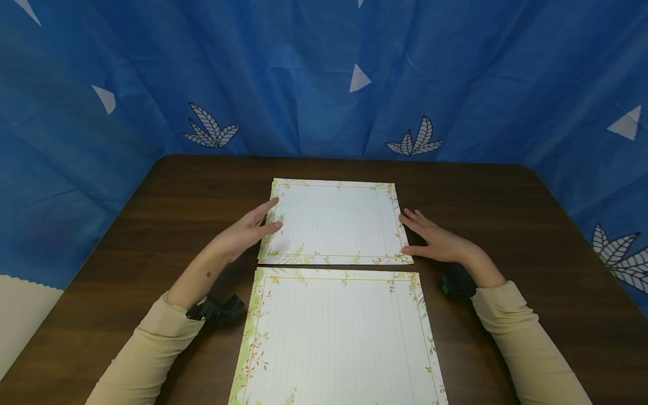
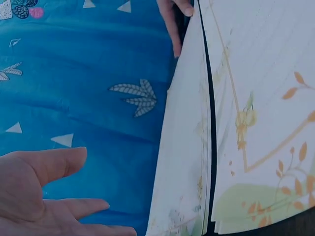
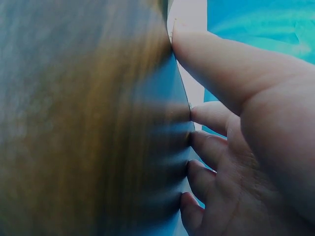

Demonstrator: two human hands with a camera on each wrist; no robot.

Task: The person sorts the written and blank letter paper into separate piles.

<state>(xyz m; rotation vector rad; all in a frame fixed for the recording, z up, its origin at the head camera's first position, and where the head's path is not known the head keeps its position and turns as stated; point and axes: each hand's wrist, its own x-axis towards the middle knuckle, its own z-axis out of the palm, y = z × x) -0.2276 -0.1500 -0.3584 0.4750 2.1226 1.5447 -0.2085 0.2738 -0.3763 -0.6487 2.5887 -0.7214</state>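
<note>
A sheet of lined letter paper [image 1: 334, 222] with a floral border lies at the middle of the table, lengthwise from left to right. My left hand [image 1: 240, 233] hovers at its left edge, fingers extended and thumb spread; in the left wrist view that hand [image 2: 44, 191] pinches nothing. At the paper's right edge is my right hand [image 1: 437, 239], its thumb and fingers spread. In the right wrist view, the fingertips [image 3: 199, 140] of that hand rest on the tabletop along the paper's side. Neither hand curls round anything.
Nearer to me lies a second, matching sheet of letter paper [image 1: 334, 343], with small handwriting near its upper right corner. A narrow gap parts the two. Both are on a dark wooden table [image 1: 212, 185]; a blue patterned curtain [image 1: 314, 84] hangs behind it.
</note>
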